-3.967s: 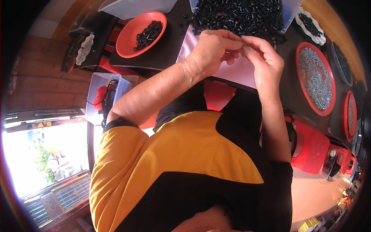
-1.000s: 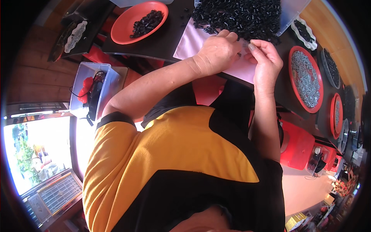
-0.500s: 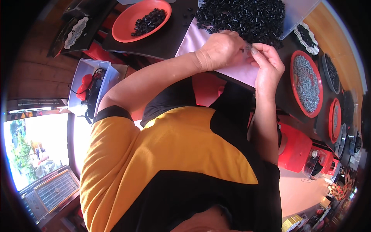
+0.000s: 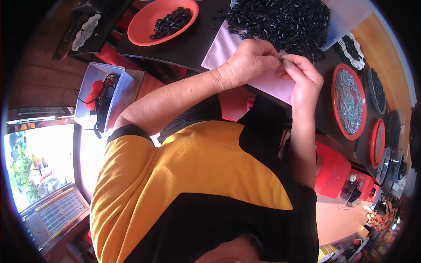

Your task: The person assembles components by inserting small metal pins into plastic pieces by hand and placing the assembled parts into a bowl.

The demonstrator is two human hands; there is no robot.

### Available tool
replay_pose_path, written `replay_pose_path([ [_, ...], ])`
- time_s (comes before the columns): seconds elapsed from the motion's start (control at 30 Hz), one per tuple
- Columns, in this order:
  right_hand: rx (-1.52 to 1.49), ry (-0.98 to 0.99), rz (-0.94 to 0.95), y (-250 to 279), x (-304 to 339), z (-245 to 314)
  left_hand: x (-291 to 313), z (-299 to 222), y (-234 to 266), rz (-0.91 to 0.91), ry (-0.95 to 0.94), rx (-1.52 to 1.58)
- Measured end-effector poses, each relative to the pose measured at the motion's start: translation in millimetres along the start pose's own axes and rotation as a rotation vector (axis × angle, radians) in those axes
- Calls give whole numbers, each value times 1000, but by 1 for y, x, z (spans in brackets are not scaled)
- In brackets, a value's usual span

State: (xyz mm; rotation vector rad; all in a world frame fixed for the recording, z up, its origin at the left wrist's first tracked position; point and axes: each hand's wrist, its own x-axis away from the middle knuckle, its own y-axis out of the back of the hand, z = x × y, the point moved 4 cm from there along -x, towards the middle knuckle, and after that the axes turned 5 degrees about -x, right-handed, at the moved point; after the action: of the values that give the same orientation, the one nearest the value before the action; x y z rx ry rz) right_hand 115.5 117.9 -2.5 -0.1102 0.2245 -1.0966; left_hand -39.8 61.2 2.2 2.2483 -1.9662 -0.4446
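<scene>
My left hand [image 4: 253, 60] is closed, thumb and fingertips pinched together over the pink cloth [image 4: 274, 85]. Opposite it my right hand [image 4: 305, 83] also pinches, its fingertips meeting those of the left. Whatever small piece they hold between them is hidden by the fingers. Just beyond both hands lies a big heap of small black plastic parts [image 4: 280, 24], spread over the cloth's far edge. To the right, a red plate [image 4: 363, 115] holds many small silvery metal pieces, perhaps screws.
A red plate [image 4: 136, 30] with a smaller pile of black parts sits on the dark table at far left. Behind the heap leans a clear plastic bin [image 4: 348, 19]. More dishes, among them a white scalloped one [image 4: 358, 62], line the right. A translucent box [image 4: 116, 98] stands low at left.
My hands have come closer together, fingertips now touching. The small piece glimpsed between them before is now covered. The whole view has shifted slightly.
</scene>
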Motion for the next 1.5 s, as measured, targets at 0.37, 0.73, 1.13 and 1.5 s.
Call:
replay_pose_path([
  [0.37,362,472,47,-18,11,7,5,7,1,58,207,360],
  [0.73,232,156,125,-44,6,14,19,13,27,181,326,709],
  [1.13,1074,978,440,-101,-64,19,41,23,47,9,193,588],
  [1.5,1308,1024,511,-111,-74,3,49,19,47,-82,90,594],
])
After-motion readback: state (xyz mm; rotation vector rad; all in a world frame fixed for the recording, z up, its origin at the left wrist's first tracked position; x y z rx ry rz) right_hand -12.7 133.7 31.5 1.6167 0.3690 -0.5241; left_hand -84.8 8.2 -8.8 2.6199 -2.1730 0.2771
